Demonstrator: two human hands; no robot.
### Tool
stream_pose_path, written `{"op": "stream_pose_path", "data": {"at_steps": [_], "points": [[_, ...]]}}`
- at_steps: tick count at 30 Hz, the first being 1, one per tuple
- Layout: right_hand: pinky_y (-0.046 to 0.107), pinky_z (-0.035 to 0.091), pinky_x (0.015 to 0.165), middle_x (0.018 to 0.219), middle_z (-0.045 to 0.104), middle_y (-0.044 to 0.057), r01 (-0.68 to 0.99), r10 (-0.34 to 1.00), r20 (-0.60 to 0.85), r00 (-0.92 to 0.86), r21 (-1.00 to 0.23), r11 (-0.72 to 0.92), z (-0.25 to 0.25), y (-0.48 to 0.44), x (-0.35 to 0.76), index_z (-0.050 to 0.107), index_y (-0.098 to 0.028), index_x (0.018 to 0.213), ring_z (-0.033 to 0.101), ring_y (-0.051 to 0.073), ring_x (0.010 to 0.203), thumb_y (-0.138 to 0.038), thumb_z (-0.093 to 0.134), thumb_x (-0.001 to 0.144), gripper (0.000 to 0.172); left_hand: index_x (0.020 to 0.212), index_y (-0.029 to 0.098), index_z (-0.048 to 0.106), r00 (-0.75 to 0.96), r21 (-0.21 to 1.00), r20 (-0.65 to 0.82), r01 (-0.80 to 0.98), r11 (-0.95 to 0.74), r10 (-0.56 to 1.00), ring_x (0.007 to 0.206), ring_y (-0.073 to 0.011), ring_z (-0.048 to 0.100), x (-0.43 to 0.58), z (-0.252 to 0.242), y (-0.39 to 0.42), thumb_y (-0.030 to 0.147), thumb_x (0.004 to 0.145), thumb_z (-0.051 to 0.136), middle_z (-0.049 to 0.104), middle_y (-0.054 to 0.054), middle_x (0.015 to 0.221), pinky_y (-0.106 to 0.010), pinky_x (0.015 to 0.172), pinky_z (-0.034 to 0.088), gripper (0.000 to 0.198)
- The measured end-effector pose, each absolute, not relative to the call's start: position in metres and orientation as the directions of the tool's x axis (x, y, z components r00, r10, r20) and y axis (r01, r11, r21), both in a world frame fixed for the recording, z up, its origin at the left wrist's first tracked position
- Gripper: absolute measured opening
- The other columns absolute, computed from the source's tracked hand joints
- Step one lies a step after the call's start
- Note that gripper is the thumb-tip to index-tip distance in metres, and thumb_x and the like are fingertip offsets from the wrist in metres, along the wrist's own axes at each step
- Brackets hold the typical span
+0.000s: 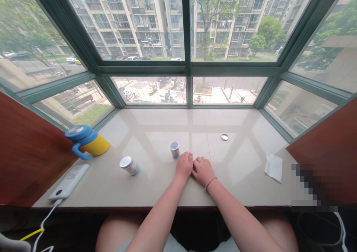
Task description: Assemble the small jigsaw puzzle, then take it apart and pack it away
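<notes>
My left hand [184,165] and my right hand [203,169] rest side by side on the pale windowsill, touching or nearly so. Both have curled fingers. A small dark patch shows between them by the right fingertips, too small to name. Just beyond my left hand stands a small blue printed can [174,151], its round top facing me. Farther off to the right lies a round silver lid [224,137]. To the left is a patterned canister [133,167] with a white lid on it.
A yellow and blue mug [96,144] with a handle stands at the left. Nearer me lies a white power bank [69,181] with a white cable [47,216]. A folded white tissue [273,167] lies at the right. Green-framed windows [189,70] close off the back.
</notes>
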State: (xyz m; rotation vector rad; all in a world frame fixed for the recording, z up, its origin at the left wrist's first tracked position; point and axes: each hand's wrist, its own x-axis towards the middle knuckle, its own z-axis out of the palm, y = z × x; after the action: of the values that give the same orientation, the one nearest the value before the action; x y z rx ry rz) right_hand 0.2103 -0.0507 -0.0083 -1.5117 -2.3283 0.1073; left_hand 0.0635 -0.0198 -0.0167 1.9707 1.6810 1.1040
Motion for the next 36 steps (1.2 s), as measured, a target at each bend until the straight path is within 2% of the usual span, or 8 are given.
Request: {"op": "stream_pose_path", "data": {"at_steps": [7, 16, 20, 24, 28, 31, 33, 36], "points": [[0.031, 0.029, 0.076, 0.084, 0.061, 0.003, 0.871, 0.899, 0.283, -0.336, -0.270, 0.410, -0.022, -0.048, 0.210, 0.059, -0.021, 0.084, 0.051, 0.018, 0.079, -0.035, 0.060, 0.098, 0.020, 0.091, 0.023, 0.060, 0.022, 0.664, 0.330, 0.705, -0.248, 0.944, 0.088, -0.0218, 0.062, 0.064, -0.018, -0.019, 0.035, 0.106, 0.033, 0.066, -0.005, 0.088, -0.036, 0.083, 0.048, 0.033], [0.029, 0.028, 0.070, 0.078, 0.064, 0.002, 0.859, 0.893, 0.324, -0.312, -0.304, 0.411, -0.026, -0.048, 0.212, 0.058, -0.021, 0.082, 0.053, 0.017, 0.073, -0.032, 0.057, 0.098, 0.019, 0.087, 0.023, 0.058, 0.042, 0.666, 0.312, 0.703, -0.250, 0.949, 0.084, -0.0213, 0.062, 0.063, -0.018, -0.019, 0.036, 0.107, 0.031, 0.065, -0.005, 0.084, -0.035, 0.081, 0.047, 0.036], [0.028, 0.026, 0.064, 0.072, 0.063, 0.001, 0.840, 0.915, 0.346, -0.208, -0.416, 0.348, -0.024, -0.048, 0.214, 0.058, -0.022, 0.080, 0.052, 0.015, 0.066, -0.034, 0.052, 0.100, 0.024, 0.084, 0.024, 0.058, 0.046, 0.661, 0.301, 0.710, -0.243, 0.952, 0.083, -0.0213, 0.061, 0.062, -0.017, -0.020, 0.036, 0.107, 0.030, 0.064, -0.005, 0.082, -0.034, 0.078, 0.046, 0.038], [0.025, 0.029, 0.062, 0.068, 0.062, -0.001, 0.745, 0.944, 0.330, -0.015, -0.626, 0.230, -0.019, -0.045, 0.220, 0.059, -0.023, 0.081, 0.050, 0.014, 0.060, -0.045, 0.050, 0.099, 0.030, 0.085, 0.024, 0.058, 0.063, 0.647, 0.315, 0.715, -0.263, 0.947, 0.083, -0.0212, 0.062, 0.062, -0.015, -0.020, 0.036, 0.107, 0.030, 0.065, -0.005, 0.083, -0.033, 0.079, 0.045, 0.037], [0.025, 0.038, 0.062, 0.064, 0.062, -0.002, 0.503, 0.929, 0.203, 0.310, -0.864, 0.022, -0.016, -0.038, 0.233, 0.059, -0.023, 0.078, 0.053, 0.014, 0.059, -0.058, 0.055, 0.093, 0.038, 0.086, 0.024, 0.058, 0.072, 0.634, 0.318, 0.725, -0.269, 0.945, 0.084, -0.0212, 0.062, 0.062, -0.012, -0.021, 0.038, 0.108, 0.028, 0.065, -0.005, 0.083, -0.033, 0.080, 0.045, 0.039], [0.024, 0.040, 0.052, 0.064, 0.063, -0.002, 0.134, 0.889, -0.035, 0.457, -0.985, -0.108, -0.017, -0.029, 0.245, 0.056, -0.023, 0.080, 0.052, 0.013, 0.052, -0.066, 0.061, 0.087, 0.043, 0.085, 0.024, 0.057, 0.076, 0.616, 0.313, 0.743, -0.263, 0.947, 0.084, -0.0210, 0.062, 0.063, -0.012, -0.022, 0.039, 0.108, 0.027, 0.064, -0.005, 0.082, -0.033, 0.080, 0.044, 0.041], [0.022, 0.038, 0.045, 0.065, 0.062, -0.004, -0.147, 0.865, -0.167, 0.473, -0.983, -0.110, -0.018, -0.023, 0.251, 0.053, -0.024, 0.084, 0.050, 0.011, 0.048, -0.066, 0.067, 0.082, 0.044, 0.084, 0.024, 0.056, 0.083, 0.592, 0.313, 0.762, -0.263, 0.946, 0.083, -0.0209, 0.061, 0.063, -0.013, -0.022, 0.039, 0.108, 0.027, 0.063, -0.005, 0.082, -0.032, 0.078, 0.043, 0.041], [0.018, 0.042, 0.043, 0.065, 0.059, -0.006, -0.459, 0.854, -0.285, 0.436, -0.886, -0.062, -0.020, -0.013, 0.259, 0.052, -0.024, 0.089, 0.052, 0.009, 0.050, -0.056, 0.077, 0.079, 0.042, 0.081, 0.024, 0.054, 0.099, 0.560, 0.317, 0.783, -0.270, 0.943, 0.080, -0.0209, 0.059, 0.063, -0.014, -0.021, 0.040, 0.108, 0.028, 0.062, -0.005, 0.080, -0.032, 0.076, 0.042, 0.040]]}}
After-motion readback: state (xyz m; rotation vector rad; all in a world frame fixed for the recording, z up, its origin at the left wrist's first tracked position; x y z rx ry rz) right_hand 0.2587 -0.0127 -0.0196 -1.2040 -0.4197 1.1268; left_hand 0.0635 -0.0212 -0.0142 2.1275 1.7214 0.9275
